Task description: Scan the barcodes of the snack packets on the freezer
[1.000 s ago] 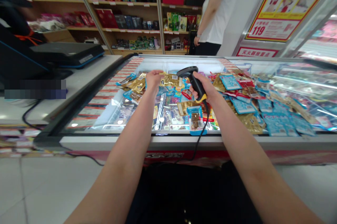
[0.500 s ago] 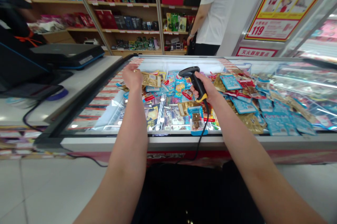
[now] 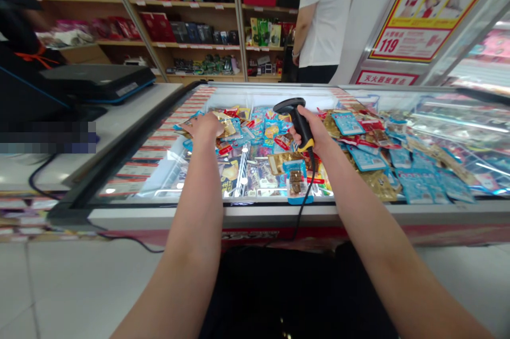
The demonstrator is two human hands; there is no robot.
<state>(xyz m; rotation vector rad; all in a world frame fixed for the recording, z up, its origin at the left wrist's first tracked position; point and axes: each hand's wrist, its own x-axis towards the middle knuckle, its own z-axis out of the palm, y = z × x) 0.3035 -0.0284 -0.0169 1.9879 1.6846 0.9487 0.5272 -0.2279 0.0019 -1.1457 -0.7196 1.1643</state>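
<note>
Glass-topped freezer (image 3: pixel 279 211) w/ snack pkts on it. Mixed pile (image 3: pixel 235 132) under & just R of L hand (image 3: pixel 207 125). Blue-edged clear pkt (image 3: pixel 296 184), brown pcs inside, on near side of R hand (image 3: pixel 311 129); gold pkt (image 3: pixel 282 162) just beyond it. Big blue/gold/red heap (image 3: pixel 368 155) R of R hand. Some pkts mid-area: on or under glass, can't tell.

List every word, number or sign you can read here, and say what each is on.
"119": the red-and-yellow poster on the right.
"灭火器放置点": the red-bordered sign below it.
Too small or blurred to read: the poster's smaller print, the packets, the shelf tags and the lettering on the red front panel.
</note>
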